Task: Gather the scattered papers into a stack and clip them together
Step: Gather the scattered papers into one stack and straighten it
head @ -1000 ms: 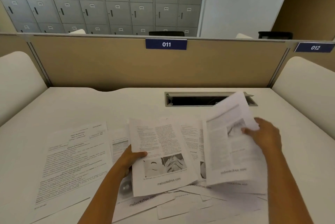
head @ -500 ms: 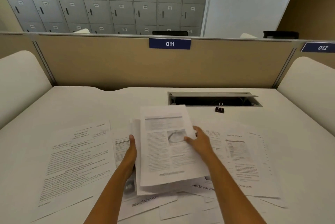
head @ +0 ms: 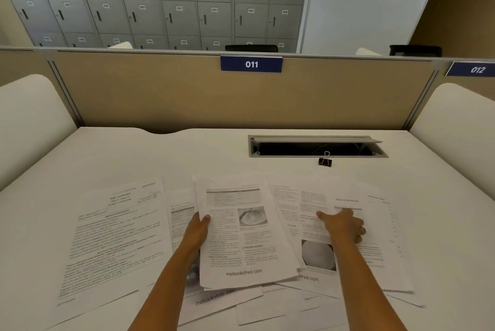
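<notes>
Printed sheets lie scattered over the white desk (head: 134, 153). In the middle, a small stack of papers (head: 241, 234) is tilted slightly up. My left hand (head: 197, 234) grips its left edge, thumb on top. My right hand (head: 344, 226) is out to the right and rests on loose sheets (head: 375, 223), one headed "Miscellaneous"; I cannot see it pinching anything. A large text sheet (head: 115, 237) lies apart on the left. More sheets stick out under the stack near the front edge. A black binder clip (head: 325, 161) stands behind the papers, untouched.
An open cable slot (head: 316, 147) is cut into the desk just behind the clip. A tan divider panel (head: 160, 94) labelled 011 closes the back. White padded side walls (head: 455, 121) flank the desk on both sides.
My right hand laid its sheet on the stack in my left hand, then let go and moved right onto the loose sheets. The left hand kept its hold on the stack.
</notes>
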